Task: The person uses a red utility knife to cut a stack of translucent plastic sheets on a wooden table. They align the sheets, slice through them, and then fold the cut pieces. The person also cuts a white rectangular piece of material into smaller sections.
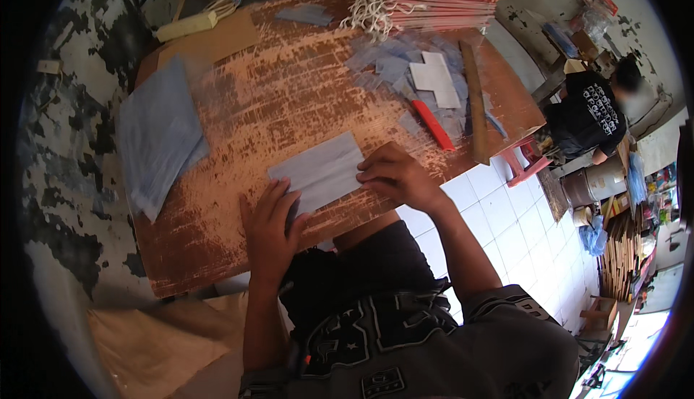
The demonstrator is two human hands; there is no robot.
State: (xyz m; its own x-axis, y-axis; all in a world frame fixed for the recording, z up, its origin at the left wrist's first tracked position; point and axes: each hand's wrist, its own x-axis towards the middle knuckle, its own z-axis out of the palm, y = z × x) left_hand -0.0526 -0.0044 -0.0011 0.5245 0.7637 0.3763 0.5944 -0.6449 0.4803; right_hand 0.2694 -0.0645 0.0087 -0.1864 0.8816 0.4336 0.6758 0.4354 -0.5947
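Note:
A pale blue-grey rectangular sheet (318, 171) lies on the worn brown table in front of me, perhaps folded; its material is unclear. My left hand (273, 225) rests at its lower left edge, fingers apart and fingertips touching it. At the right edge, my right hand (399, 175) has its fingers curled and pinched on the sheet. A larger pile of blue-grey sheets (159, 135) lies to the left. Beyond my right hand are a red strip-shaped tool (433, 126), a white cross-shaped template (435, 81) and scattered grey-blue pieces (387, 63).
A long wooden strip (475, 103) lies along the right of the table (238, 110). Red bundles with white cords (426, 7) are stacked at the far edge, and brown cardboard (217, 41) at far left. Another person (589, 110) sits at right, near a pink stool (524, 162).

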